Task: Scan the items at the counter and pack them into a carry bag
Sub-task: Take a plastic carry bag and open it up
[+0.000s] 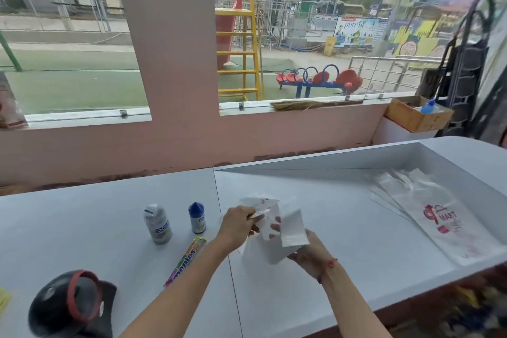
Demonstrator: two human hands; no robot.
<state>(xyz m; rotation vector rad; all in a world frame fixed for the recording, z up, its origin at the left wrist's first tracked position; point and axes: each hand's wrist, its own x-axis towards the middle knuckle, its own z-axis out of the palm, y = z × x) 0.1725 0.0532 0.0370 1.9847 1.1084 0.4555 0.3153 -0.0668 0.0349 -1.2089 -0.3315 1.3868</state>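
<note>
Holding a thin white plastic carry bag [270, 244] above the pale grey counter [109, 228], both hands grip it: left hand [238, 225] pinches the upper edge, right hand [310, 252] clasps the lower right side, a red thread at its wrist. I see the bag crumpled and lifted, not yet spread wide. Left of it stand a small clear bottle with grey cap [158, 223] and a small bottle with dark blue cap [197, 217], apart from each other. A rainbow-striped Mentos roll [186, 262] lies just beside my left forearm. A black scanner with red rim [74, 307] sits at near left. A stack of flat printed white bags [439, 217] rests in the recessed tray at right. Beyond, a pink wall with open windows.
</note>
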